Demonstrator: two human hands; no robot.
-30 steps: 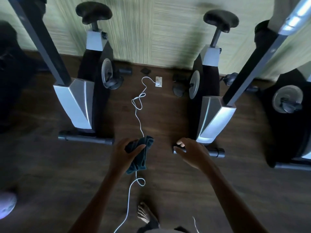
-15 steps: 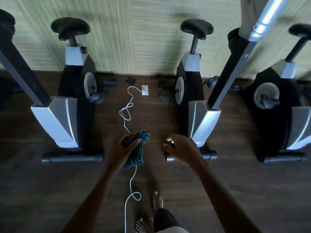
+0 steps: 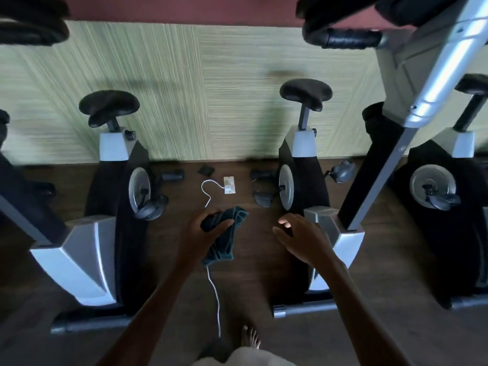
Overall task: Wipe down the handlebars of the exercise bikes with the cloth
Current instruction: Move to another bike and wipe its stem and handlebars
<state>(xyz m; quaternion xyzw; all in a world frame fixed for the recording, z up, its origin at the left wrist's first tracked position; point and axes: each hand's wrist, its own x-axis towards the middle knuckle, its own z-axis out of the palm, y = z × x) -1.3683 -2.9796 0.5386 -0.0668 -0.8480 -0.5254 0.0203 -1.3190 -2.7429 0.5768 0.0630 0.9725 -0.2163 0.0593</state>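
L hand (image 3: 203, 233), centre of frame: fingers curled tight round a dark teal cloth (image 3: 224, 247), thumb laid across the front. The cloth is bunched in the fist, and the rest hangs below it in folds. Forearm comes up from the bottom edge, wrist straight.

R hand (image 3: 303, 239), just right of centre: palm down, fingers loosely spread and slightly bent, nothing in it. It overlaps the silver shroud of the middle bike (image 3: 303, 165); can't tell if it touches.

Count:
- 1 cloth.
- 2 handlebar ends at the top edge: a black grip (image 3: 348, 39) upper right, and a blurred dark one (image 3: 31, 30) upper left. The cloth is well apart from both.
- 3 bikes w/ seats in view: left bike (image 3: 113, 207), the middle one, right bike (image 3: 449, 194) cut by the frame edge. A 4th is only a sliver at far left.
- 4 pedals visible.

Around: a silver post (image 3: 449, 62) slants from upper right down to the middle bike's shroud and crosses in front of the right bike. A white cable (image 3: 215, 294) runs along the wood floor (image 3: 79, 339) from bottom centre, passes behind the cloth and curls up toward a small white plate (image 3: 229, 184) near the wall. A green striped wall (image 3: 211, 88) stands behind the bikes. 1 bare foot (image 3: 250, 336) shows at bottom centre, just right of the cable.
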